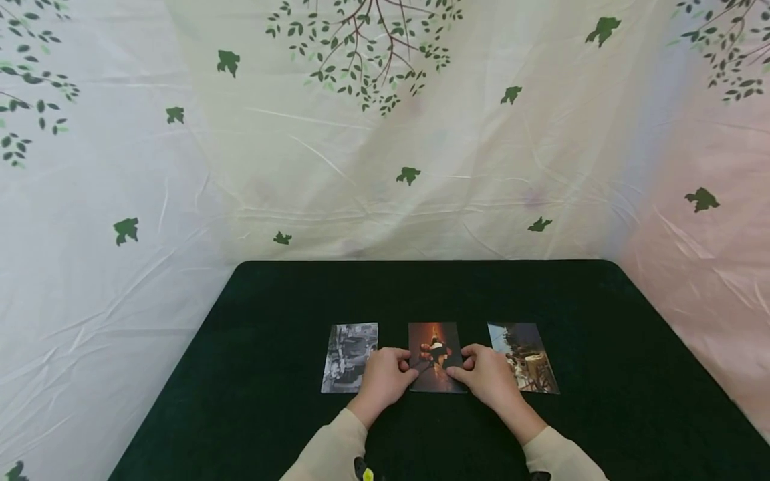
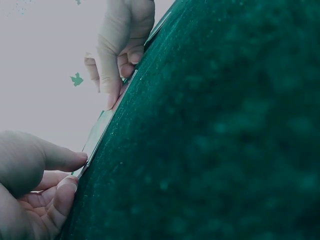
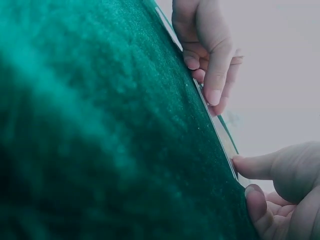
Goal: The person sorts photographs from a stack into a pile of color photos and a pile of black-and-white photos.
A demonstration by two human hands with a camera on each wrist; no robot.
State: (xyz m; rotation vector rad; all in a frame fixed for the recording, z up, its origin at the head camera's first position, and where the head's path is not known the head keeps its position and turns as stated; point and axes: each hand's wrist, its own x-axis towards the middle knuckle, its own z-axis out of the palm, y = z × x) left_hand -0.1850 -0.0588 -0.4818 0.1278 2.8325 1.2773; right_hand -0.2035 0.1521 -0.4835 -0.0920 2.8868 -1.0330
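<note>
Three picture cards lie in a row on the dark green cloth. The middle card (image 1: 434, 354), brown and orange with a figure on it, is between both hands. My left hand (image 1: 387, 378) pinches its left edge, thumb on top, and partly covers the black-and-white card (image 1: 347, 354). On the opposite edge, my right hand (image 1: 490, 377) pinches the same card and overlaps part of the right-hand card (image 1: 535, 354), a coloured scene. Seen edge-on in the left wrist view, the middle card (image 2: 102, 127) lies close to the cloth.
The green-covered table (image 1: 433, 290) has rounded far corners. Behind it and at both sides hangs a pale fabric wall (image 1: 361, 214) printed with leafy branches and green birds. Light sleeves (image 1: 331, 447) cover both forearms.
</note>
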